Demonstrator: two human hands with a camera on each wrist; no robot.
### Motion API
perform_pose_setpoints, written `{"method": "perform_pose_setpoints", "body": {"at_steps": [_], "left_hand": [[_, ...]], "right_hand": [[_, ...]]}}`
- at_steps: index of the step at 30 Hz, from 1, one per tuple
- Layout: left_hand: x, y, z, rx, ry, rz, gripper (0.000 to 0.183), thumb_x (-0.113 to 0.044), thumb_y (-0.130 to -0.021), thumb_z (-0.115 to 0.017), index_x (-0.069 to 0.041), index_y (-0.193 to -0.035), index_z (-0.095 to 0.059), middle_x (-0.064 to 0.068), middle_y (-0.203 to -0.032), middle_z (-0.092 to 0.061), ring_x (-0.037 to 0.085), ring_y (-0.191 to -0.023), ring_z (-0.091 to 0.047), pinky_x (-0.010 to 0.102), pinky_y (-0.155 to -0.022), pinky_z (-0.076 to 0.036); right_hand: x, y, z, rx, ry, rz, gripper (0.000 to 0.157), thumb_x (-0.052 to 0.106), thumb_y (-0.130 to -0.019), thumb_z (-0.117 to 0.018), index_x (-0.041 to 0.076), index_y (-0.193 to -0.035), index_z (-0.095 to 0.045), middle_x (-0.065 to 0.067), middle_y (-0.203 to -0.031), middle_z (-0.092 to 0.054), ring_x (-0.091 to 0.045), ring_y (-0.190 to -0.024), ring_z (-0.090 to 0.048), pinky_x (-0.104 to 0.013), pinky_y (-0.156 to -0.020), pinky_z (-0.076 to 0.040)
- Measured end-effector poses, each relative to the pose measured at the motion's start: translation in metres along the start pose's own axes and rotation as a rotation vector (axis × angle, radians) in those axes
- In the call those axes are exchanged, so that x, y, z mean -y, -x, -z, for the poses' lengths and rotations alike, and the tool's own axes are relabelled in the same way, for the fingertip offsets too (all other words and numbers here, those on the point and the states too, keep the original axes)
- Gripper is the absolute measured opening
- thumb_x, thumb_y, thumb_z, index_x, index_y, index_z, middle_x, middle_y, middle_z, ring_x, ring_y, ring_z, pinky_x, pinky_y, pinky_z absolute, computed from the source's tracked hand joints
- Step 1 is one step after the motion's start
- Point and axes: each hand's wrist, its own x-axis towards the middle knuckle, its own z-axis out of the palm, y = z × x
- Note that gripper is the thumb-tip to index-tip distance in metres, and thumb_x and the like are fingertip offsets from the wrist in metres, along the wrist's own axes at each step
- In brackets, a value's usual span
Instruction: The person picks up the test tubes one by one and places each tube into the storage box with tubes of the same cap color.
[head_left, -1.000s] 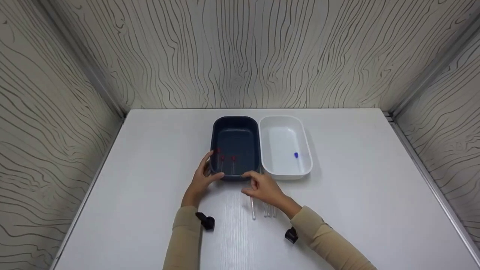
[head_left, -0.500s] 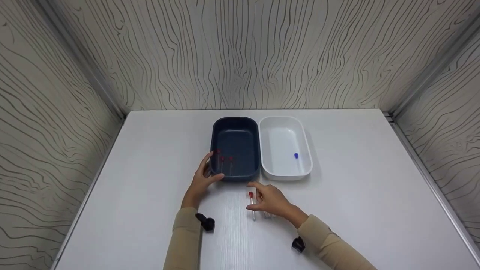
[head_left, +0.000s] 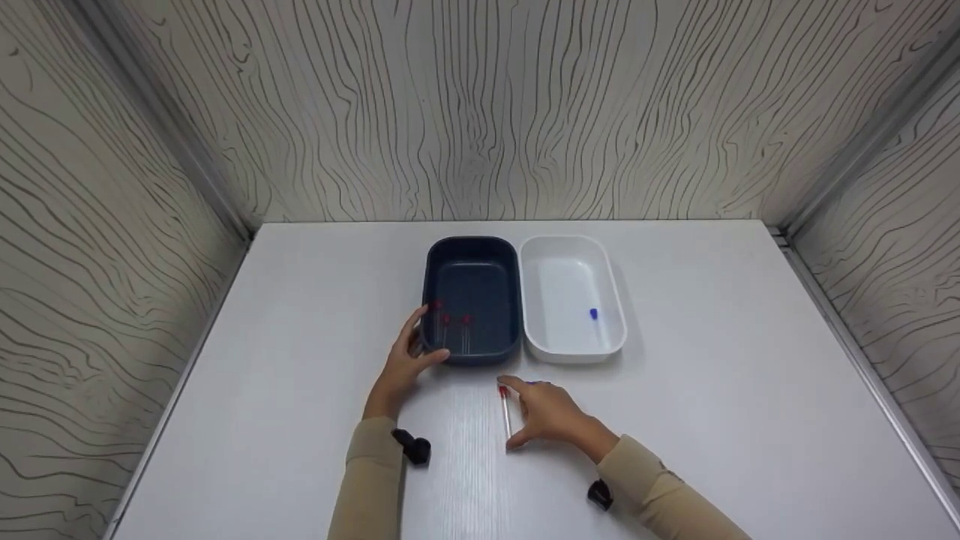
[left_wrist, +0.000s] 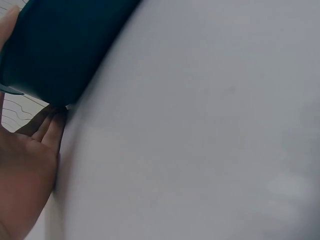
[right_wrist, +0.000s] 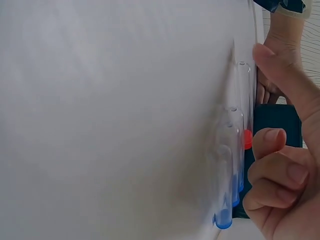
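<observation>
A clear test tube with a red cap (head_left: 505, 412) lies on the table in front of the dark blue tray (head_left: 476, 281). My right hand (head_left: 551, 412) is spread over it, the index finger by the cap and the thumb by the other end; the right wrist view shows a gap at the thumb. Several blue-capped test tubes (right_wrist: 224, 200) lie beside it, mostly hidden under that hand in the head view. My left hand (head_left: 400, 371) grips the dark tray's near left corner, thumb on the front rim, fingers along the side. Inside that tray lie red-capped test tubes (head_left: 466, 320).
A white tray (head_left: 559, 281) stands against the dark tray's right side, with a blue-capped test tube (head_left: 594, 313) in it. The white table (head_left: 300, 360) ends at patterned walls (head_left: 480, 112) on the back and sides.
My right hand has drawn back from the dark tray's front rim toward the red-capped tube on the table, its thumb and index finger spreading apart. The left hand stays on the tray.
</observation>
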Motion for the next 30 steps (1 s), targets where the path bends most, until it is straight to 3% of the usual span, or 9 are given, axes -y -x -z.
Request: {"method": "perform_pose_setpoints", "body": {"at_steps": [10, 17, 24, 30], "left_hand": [[-0.0013, 0.0025, 0.0017, 0.038, -0.013, -0.037, 0.090, -0.016, -0.082, -0.076, -0.023, -0.154, -0.022, 0.014, -0.164, -0.013, 0.038, -0.151, -0.015, 0.050, -0.124, -0.018], [-0.0003, 0.0027, 0.0020, 0.028, -0.029, -0.060, 0.089, -0.016, -0.082, -0.076, -0.021, -0.154, -0.023, 0.015, -0.164, -0.013, 0.038, -0.151, -0.015, 0.048, -0.124, -0.019], [-0.0005, 0.0030, 0.0008, 0.030, -0.016, -0.044, 0.090, -0.018, -0.082, -0.077, -0.024, -0.154, -0.023, 0.013, -0.164, -0.012, 0.037, -0.152, -0.014, 0.049, -0.124, -0.019], [-0.0010, 0.0024, 0.0013, 0.027, -0.006, -0.030, 0.090, -0.017, -0.082, -0.077, -0.024, -0.154, -0.024, 0.015, -0.164, -0.014, 0.038, -0.151, -0.017, 0.049, -0.123, -0.020]], "right_hand": [[0.0009, -0.0011, -0.0050, -0.028, 0.057, -0.011, 0.097, 0.037, -0.050, -0.093, 0.010, -0.133, -0.052, 0.005, -0.066, -0.053, -0.007, -0.061, -0.039, -0.024, -0.055, -0.035], [0.0037, -0.0017, -0.0063, -0.016, 0.058, -0.037, 0.095, 0.036, -0.051, -0.092, 0.011, -0.134, -0.052, 0.004, -0.068, -0.053, -0.010, -0.064, -0.041, -0.027, -0.058, -0.038], [0.0040, -0.0008, -0.0058, -0.013, 0.058, -0.046, 0.093, 0.033, -0.053, -0.091, 0.008, -0.133, -0.052, 0.004, -0.071, -0.052, -0.012, -0.068, -0.042, -0.031, -0.063, -0.043], [0.0058, 0.0005, -0.0038, -0.018, 0.068, -0.026, 0.093, 0.036, -0.052, -0.091, 0.010, -0.133, -0.053, 0.004, -0.070, -0.053, -0.009, -0.065, -0.041, -0.027, -0.060, -0.038]]}}
